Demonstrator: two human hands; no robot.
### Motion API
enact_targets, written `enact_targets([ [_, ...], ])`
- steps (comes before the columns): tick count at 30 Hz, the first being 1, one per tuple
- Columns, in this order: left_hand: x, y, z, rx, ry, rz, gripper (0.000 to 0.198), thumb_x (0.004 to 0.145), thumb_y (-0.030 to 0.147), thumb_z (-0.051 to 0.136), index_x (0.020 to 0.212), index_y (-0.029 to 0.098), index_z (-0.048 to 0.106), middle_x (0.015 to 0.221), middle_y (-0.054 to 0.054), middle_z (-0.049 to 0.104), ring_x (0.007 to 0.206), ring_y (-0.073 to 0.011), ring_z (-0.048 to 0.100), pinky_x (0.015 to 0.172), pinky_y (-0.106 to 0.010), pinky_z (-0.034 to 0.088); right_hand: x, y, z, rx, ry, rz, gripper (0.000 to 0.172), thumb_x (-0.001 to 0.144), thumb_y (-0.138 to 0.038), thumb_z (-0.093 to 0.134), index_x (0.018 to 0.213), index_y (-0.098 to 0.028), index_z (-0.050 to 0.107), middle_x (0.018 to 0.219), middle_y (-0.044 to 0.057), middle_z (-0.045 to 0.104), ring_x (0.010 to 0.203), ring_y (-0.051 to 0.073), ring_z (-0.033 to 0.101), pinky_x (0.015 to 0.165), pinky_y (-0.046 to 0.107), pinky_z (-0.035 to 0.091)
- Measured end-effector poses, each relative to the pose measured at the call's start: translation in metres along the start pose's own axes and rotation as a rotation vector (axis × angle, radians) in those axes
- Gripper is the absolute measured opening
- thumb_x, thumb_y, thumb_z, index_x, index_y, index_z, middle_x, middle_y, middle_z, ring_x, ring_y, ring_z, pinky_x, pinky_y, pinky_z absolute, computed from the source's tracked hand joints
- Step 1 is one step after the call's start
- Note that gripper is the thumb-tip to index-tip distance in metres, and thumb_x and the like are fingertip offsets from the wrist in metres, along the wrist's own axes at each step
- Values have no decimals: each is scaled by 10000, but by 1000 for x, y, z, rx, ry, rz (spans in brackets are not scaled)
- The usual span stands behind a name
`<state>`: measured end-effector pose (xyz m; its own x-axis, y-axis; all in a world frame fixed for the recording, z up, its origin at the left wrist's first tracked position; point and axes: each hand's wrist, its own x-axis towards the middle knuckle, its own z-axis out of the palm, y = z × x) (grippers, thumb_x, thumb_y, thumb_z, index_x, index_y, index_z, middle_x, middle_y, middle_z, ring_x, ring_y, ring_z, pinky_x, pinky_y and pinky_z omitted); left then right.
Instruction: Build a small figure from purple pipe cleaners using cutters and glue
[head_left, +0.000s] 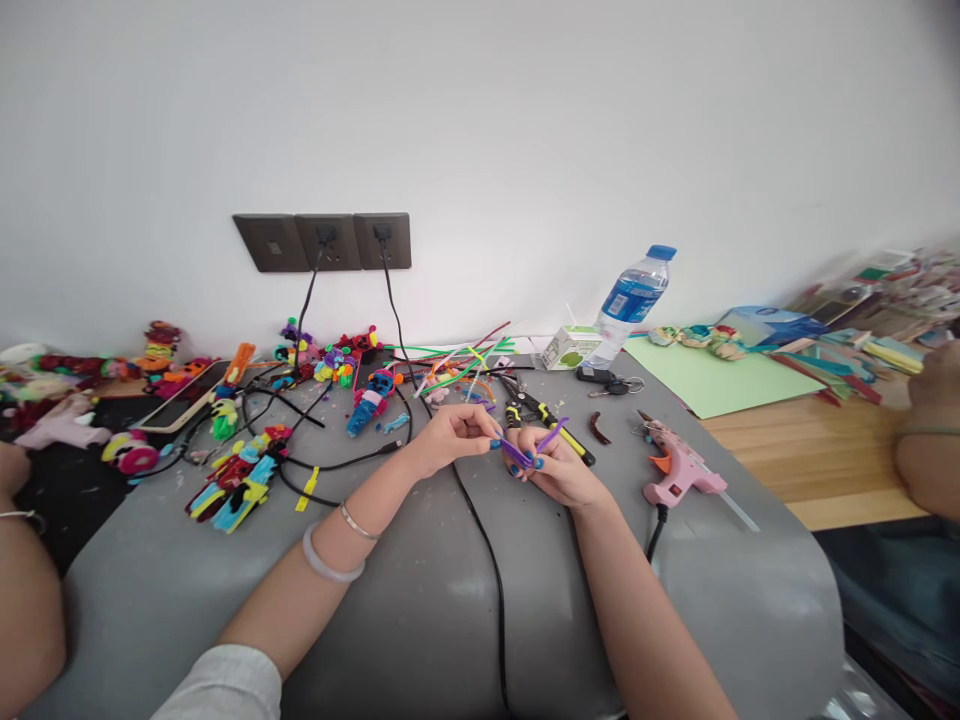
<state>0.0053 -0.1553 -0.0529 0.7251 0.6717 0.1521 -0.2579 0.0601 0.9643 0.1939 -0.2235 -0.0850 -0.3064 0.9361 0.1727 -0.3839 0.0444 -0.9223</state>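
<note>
A bent purple pipe cleaner (514, 454) is stretched between my two hands above the grey table mat. My left hand (453, 438) pinches its left part between thumb and finger. Fingers of my right hand (561, 474) are closed around its right part, and one purple end sticks up past them. Just behind my right hand lie pliers (577, 441) with yellow-and-black handles. Loose coloured pipe cleaners (480, 362) are spread beyond my hands, by the wall.
To the right lie a pink glue gun (681, 470), car keys (616, 384) and a green sheet (720, 382). A water bottle (634, 300) and a drink carton (571, 347) stand behind. Pipe-cleaner figures (244, 480) and black cables (480, 540) occupy the left and middle. Other people's arms (930, 430) show at both sides.
</note>
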Motion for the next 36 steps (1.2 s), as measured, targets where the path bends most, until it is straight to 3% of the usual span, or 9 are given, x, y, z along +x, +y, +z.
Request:
enact_targets([
  [5,-1,-2,1,-16,-17,4,325,640,365,837,684,126,622,835,-52,620,748,-128,569,698,-248,444,1,0,-1,34,-49,-33,379,707,-463,800,649,-202,532,634,-21,451,580,125,409,509,233,314],
  [9,-1,-1,-3,33,-17,19,297,677,352,811,710,127,621,850,-53,608,787,-141,563,717,-253,438,3,-1,3,82,-11,-46,314,727,-395,802,667,-203,561,671,-25,425,565,110,383,499,231,301],
  [16,-1,8,-15,211,-42,12,249,775,319,710,938,143,645,870,-44,609,777,-137,555,710,-248,438,4,-3,5,54,56,-50,286,710,-379,818,692,-209,588,693,-27,442,525,92,385,461,224,296],
  [20,-1,11,-22,409,-20,38,239,791,231,652,1016,151,639,883,-35,617,740,-121,544,691,-241,435,6,-2,4,10,185,-121,306,705,-419,813,686,-215,585,677,-26,462,531,103,398,471,237,308],
  [24,-2,10,-26,710,-97,33,125,797,145,589,871,154,689,727,2,595,622,-102,477,611,-225,387,11,3,2,-169,360,-230,229,718,-385,800,712,-224,638,739,-3,530,611,130,456,531,258,363],
  [26,-2,9,-25,788,-129,65,147,787,113,583,840,160,712,803,-23,633,672,-114,522,642,-233,406,12,7,1,-259,412,-288,193,732,-369,787,715,-230,656,763,10,561,690,156,506,598,277,404],
  [30,-1,6,-20,781,-86,113,143,798,144,607,854,168,737,1037,-74,645,851,-153,599,751,-263,449,12,10,-1,-376,407,-339,143,755,-320,771,717,-234,664,784,21,605,777,184,557,700,314,441],
  [36,2,1,-7,675,32,92,123,831,218,599,848,149,699,958,-73,640,791,-149,569,695,-257,449,11,7,1,-482,351,-322,163,777,-311,755,695,-223,645,768,21,603,748,182,555,676,317,435],
])
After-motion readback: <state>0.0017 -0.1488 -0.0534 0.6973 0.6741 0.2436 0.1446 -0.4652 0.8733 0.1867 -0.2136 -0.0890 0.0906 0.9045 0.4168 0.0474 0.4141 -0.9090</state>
